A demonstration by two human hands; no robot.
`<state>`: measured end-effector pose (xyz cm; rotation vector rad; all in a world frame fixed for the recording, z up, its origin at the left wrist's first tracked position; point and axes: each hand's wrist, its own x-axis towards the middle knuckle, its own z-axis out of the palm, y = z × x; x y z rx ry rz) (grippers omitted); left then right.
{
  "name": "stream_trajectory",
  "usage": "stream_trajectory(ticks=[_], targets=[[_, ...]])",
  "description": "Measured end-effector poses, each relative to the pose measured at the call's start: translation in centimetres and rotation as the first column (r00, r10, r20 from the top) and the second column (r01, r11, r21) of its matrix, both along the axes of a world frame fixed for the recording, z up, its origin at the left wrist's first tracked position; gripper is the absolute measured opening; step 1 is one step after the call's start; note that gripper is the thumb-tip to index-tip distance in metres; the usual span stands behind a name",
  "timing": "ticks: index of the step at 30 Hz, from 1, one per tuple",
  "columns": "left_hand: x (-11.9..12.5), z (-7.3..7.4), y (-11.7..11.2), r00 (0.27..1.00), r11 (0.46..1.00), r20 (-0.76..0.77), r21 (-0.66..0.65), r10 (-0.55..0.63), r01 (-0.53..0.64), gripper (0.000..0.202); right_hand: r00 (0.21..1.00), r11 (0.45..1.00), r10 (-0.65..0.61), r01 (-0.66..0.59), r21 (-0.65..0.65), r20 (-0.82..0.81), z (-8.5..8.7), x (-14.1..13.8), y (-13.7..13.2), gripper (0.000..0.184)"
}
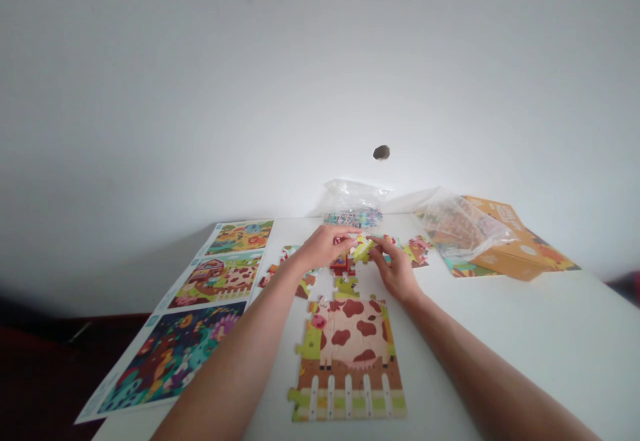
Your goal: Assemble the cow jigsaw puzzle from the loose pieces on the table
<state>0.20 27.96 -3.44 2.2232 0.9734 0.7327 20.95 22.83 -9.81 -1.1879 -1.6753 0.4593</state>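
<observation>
While half-closed, left hand (325, 246) and right hand (395, 270) pinch — a jigsaw piece (363, 249).

Probably a home room, white table (525, 334), plain wall (320, 74), children's jigsaw puzzle (347, 361)

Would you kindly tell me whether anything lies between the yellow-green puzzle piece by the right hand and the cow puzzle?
Yes. Below the yellow-green puzzle piece, held by the right hand, a red puzzle piece and a green puzzle piece lie on the table, just above the top edge of the cow puzzle.
</observation>
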Motion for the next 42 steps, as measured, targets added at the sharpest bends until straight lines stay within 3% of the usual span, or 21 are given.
stream_trajectory(ticks=[9,12,14,16,18,19,20,23,26,31,35,42], targets=[[1.0,0.0,-1.2,0.997,0.989,0.065,-0.136,-0.049,0.057,0.039,0.99,0.997,-0.068,0.073,0.04,-0.123,-0.1,0.2,0.0,0.029],[0.7,-0.7,-2.4,0.996,0.993,0.081,-0.114,0.035,-0.025,0.034,0.988,0.997,-0.072,0.077,0.03,-0.135,-0.2,0.2,0.0,0.028],[-0.5,-1.6,-3.0,0.987,0.988,0.064,0.008,0.15,-0.151,0.03,0.988,0.996,-0.085,0.089,0.022,-0.13,-0.2,0.3,0.0,0.028],[-2.8,-2.7,-3.0,0.923,0.902,0.078,0.193,0.377,-0.385,0.027,0.986,0.992,-0.124,0.126,0.005,-0.11,-0.3,0.4,0.1,0.03],[-5.5,-3.9,-2.6,0.813,0.751,0.073,0.343,0.578,-0.564,0.029,0.979,0.982,-0.186,0.185,-0.03,-0.078,-0.5,0.6,0.4,0.032],[-6.7,-4.3,-2.3,0.765,0.693,0.062,0.382,0.641,-0.611,0.03,0.974,0.974,-0.221,0.218,-0.055,-0.055,-0.6,0.8,0.5,0.033],[-7.7,-4.8,-2.0,0.748,0.68,0.028,0.397,0.663,-0.617,0.03,0.967,0.964,-0.255,0.252,-0.08,-0.027,-0.8,0.9,0.8,0.034],[-9.0,-5.4,-1.6,0.742,0.707,-0.102,0.411,0.663,-0.575,0.027,0.935,0.927,-0.344,0.353,-0.131,0.088,-1.2,1.3,1.3,0.035],[-8.2,-5.6,-2.0,0.786,0.792,-0.23,0.398,0.574,-0.463,0.03,0.914,0.914,-0.372,0.391,-0.109,0.16,-1.7,1.6,1.6,0.032],[-7.0,-5.8,-2.7,0.831,0.867,-0.276,0.287,0.482,-0.408,0.04,0.871,0.89,-0.443,0.456,-0.013,0.213,-2.3,1.9,1.9,0.027],[-7.0,-5.8,-2.6,0.848,0.871,-0.238,0.27,0.474,-0.411,0.041,0.856,0.876,-0.472,0.483,0.0,0.212,-2.5,2.1,2.1,0.025],[-6.5,-5.5,-2.5,0.855,0.846,-0.156,0.309,0.495,-0.433,0.044,0.856,0.87,-0.446,0.483,-0.098,0.261,-2.0,2.1,1.9,0.023]])
